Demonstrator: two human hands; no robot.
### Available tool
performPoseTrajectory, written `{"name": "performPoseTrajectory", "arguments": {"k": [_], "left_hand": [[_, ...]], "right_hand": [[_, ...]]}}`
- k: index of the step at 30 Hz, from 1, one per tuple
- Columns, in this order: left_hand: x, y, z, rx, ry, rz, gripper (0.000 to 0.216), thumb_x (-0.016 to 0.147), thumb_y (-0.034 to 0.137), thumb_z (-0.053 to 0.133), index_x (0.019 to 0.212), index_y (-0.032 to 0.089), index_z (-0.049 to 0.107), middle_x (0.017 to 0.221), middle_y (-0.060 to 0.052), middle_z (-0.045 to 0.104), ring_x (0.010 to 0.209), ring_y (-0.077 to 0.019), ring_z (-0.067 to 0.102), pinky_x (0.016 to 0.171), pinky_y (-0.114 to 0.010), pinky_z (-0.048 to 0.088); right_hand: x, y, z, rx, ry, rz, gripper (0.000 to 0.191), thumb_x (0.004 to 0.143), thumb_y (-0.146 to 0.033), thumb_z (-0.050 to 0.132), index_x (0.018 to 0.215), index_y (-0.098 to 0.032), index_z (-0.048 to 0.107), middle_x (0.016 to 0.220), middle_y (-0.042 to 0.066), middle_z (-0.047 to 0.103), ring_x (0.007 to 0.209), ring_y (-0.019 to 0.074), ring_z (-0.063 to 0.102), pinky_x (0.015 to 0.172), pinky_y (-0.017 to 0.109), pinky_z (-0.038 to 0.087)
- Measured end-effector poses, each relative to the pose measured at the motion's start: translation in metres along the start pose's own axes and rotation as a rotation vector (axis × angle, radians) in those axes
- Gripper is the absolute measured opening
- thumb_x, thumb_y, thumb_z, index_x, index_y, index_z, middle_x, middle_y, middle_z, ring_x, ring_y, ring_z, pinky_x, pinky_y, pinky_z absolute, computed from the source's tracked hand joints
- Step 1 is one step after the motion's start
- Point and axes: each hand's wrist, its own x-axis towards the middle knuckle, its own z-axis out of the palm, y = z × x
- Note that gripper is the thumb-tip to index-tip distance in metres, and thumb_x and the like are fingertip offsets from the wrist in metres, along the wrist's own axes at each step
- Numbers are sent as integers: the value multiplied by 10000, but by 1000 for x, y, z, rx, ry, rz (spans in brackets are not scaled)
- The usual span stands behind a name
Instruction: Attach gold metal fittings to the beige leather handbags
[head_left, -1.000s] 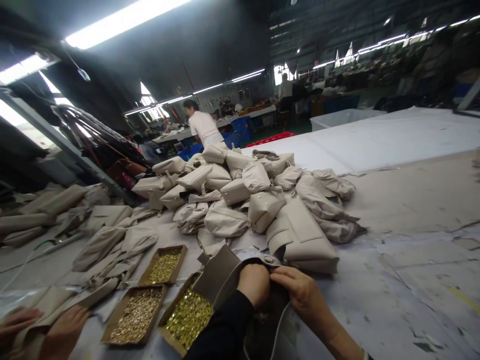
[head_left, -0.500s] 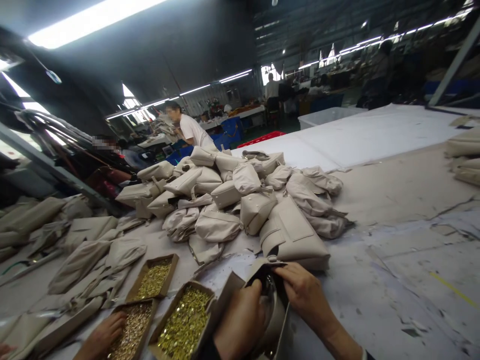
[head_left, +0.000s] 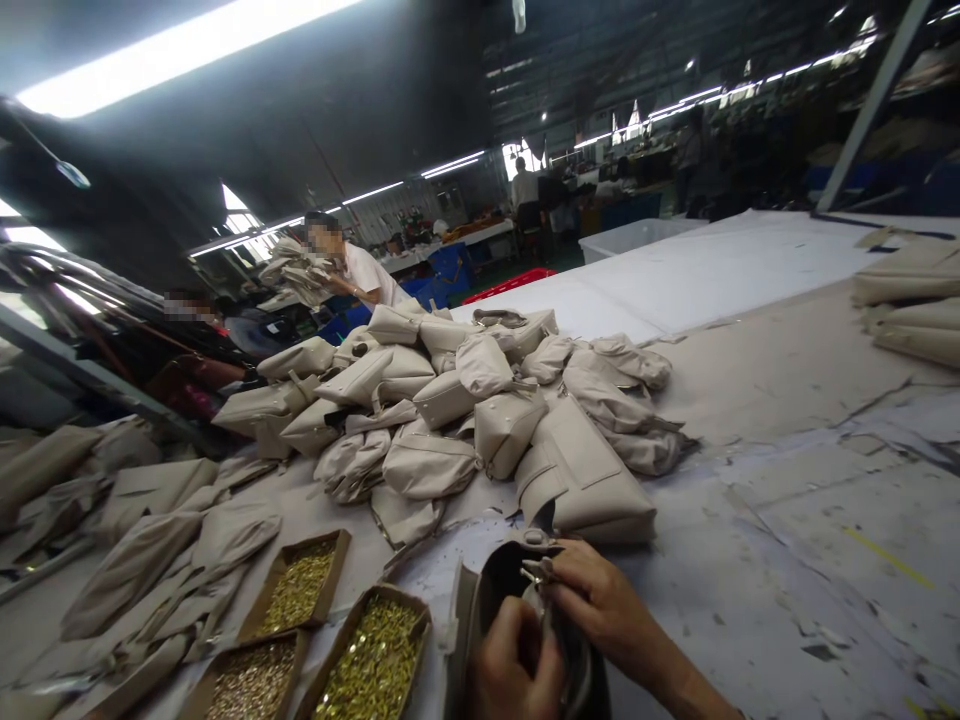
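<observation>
My left hand [head_left: 516,668] grips the rim of an open beige bag [head_left: 487,600] at the bottom centre, fingers curled into its dark mouth. My right hand [head_left: 600,605] pinches a small metal fitting [head_left: 534,574] at the bag's top edge. Just behind the bag lies a big heap of finished beige bags [head_left: 480,410]. Cardboard boxes of small gold hardware [head_left: 371,660] sit left of my left hand.
More flat beige bags [head_left: 142,540] lie at the left and a stack at the far right [head_left: 911,300]. Two other hardware boxes [head_left: 300,585] stand nearby. A person in white [head_left: 360,275] carries bags beyond the table. White sheets [head_left: 720,270] cover the far tabletop.
The view has shifted right and down. The bag now stands with its mouth open toward me, my left hand moved lower onto its rim. Another person's hand at the lower left has left the view.
</observation>
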Motion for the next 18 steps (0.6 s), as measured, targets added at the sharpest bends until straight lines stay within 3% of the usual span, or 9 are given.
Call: {"name": "performPoseTrajectory", "arguments": {"k": [2,4,6,10,14,18], "left_hand": [[7,4,-5,-119,62,6,412,877,626,642,792,223,627,688,-1,582,675,-182,580,666,-271,469],[17,8,-10,-228,113,-5,473,897,672,597,941,212,696,907,-59,697,928,-242,662,879,-317,528],[26,9,-12,-329,23,-58,539,923,695,536,1032,204,727,1088,-95,735,1116,-285,660,1030,-369,508],[38,7,-7,-364,-197,-86,605,923,730,485,930,192,762,1039,-107,756,1086,-304,680,1052,-420,519],[38,-7,0,-324,-232,-97,495,870,648,632,1018,197,771,1108,-116,755,1146,-316,666,1074,-434,507],[36,-29,3,-461,-282,-168,463,815,501,707,1170,207,752,1265,-122,736,1259,-320,631,1151,-432,453]], "right_hand": [[-4,11,0,-29,-24,-73,287,1014,-233,540,1187,-252,767,1181,86,793,1180,273,686,1077,478,523],[-7,19,0,-60,-38,-116,309,1033,-243,527,1257,-255,739,1225,94,781,1149,258,705,1041,444,549],[-8,22,1,-81,-56,-143,317,1050,-261,513,1289,-279,720,1247,83,773,1139,242,709,1000,399,570],[-7,17,3,-149,-68,-217,346,1059,-253,504,1357,-318,667,1301,60,750,1184,241,683,1022,394,558],[-6,16,6,-208,-41,-206,323,1025,-183,539,1295,-274,692,1270,56,759,1184,253,667,1018,401,563],[-6,21,10,-229,-33,-197,345,985,-121,524,1264,-218,701,1221,85,767,1162,264,665,1021,419,565]]}}
